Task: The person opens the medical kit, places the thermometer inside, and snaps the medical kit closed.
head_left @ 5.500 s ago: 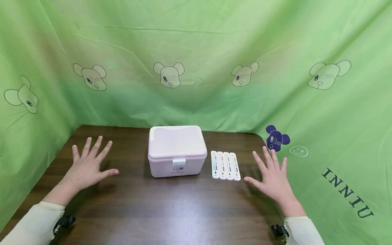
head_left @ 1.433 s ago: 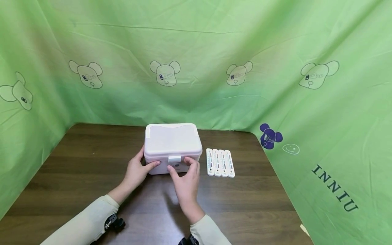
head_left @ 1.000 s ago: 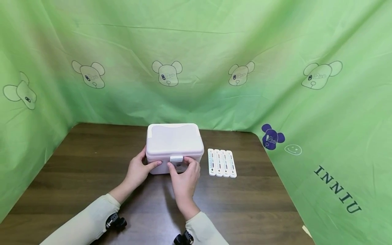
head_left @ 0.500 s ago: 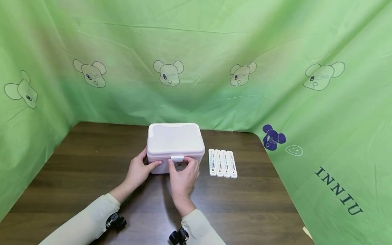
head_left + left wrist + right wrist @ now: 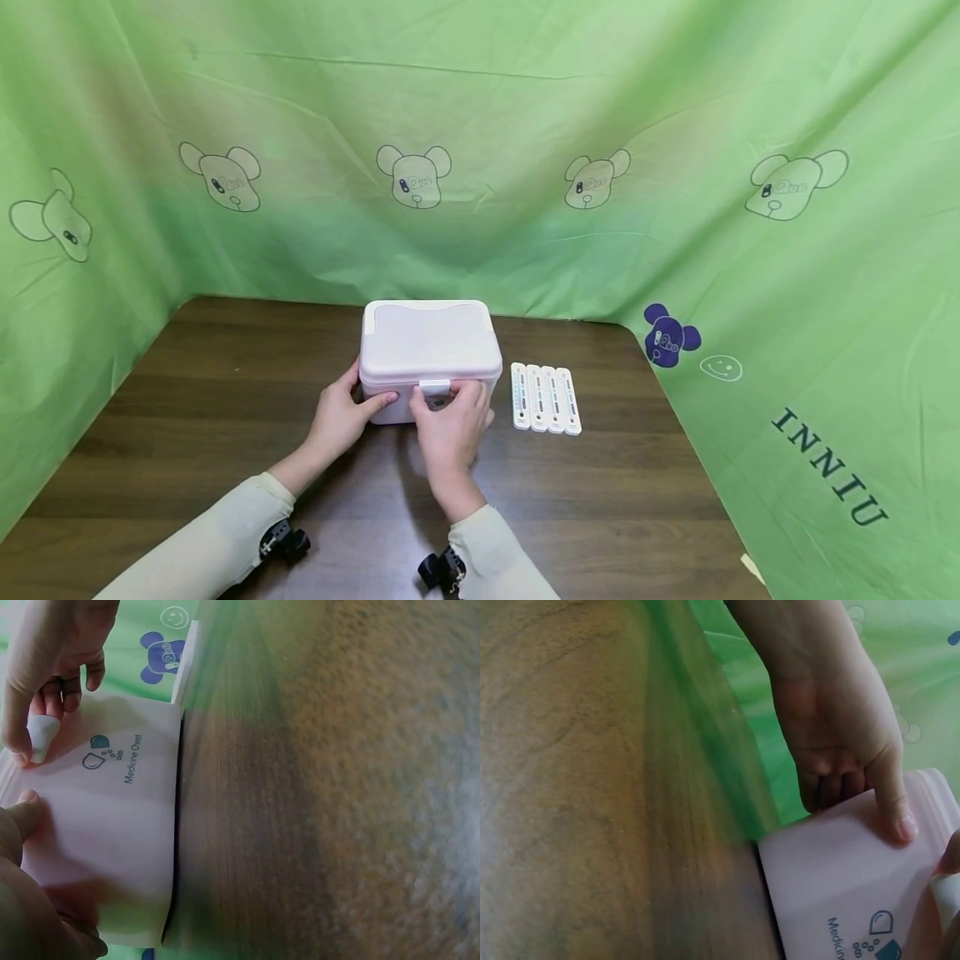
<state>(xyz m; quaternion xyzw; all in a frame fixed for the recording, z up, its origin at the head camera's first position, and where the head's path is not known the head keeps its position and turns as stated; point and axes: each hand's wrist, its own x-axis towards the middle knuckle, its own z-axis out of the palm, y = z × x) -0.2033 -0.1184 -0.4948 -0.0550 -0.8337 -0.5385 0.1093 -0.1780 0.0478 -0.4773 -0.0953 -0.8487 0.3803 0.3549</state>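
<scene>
Medicine chest, lid down, stands in the head view on the dark wooden table, near its far edge and just left of 4 white strips lying side by side. Its smooth walls suggest stiff plastic, probably fairly light, slightly slippery and not fragile. The 2 end walls look best for a steady hold; the small latch suits a fingertip pinch. The left hand reaches in from the lower left and grips the chest's left front corner, thumb across the front. The right hand reaches up from below, thumb and forefinger at either side of the latch.

From the left wrist, the right thumb and forefinger pinch the latch, parted only by its width; the other fingers bend inward. Beside them, the printed label reads clearly.

From the right wrist, the left thumb presses the front wall while its other fingers curl at the end wall, their tips hidden. Only a bit of the right fingers shows, at the latch.
</scene>
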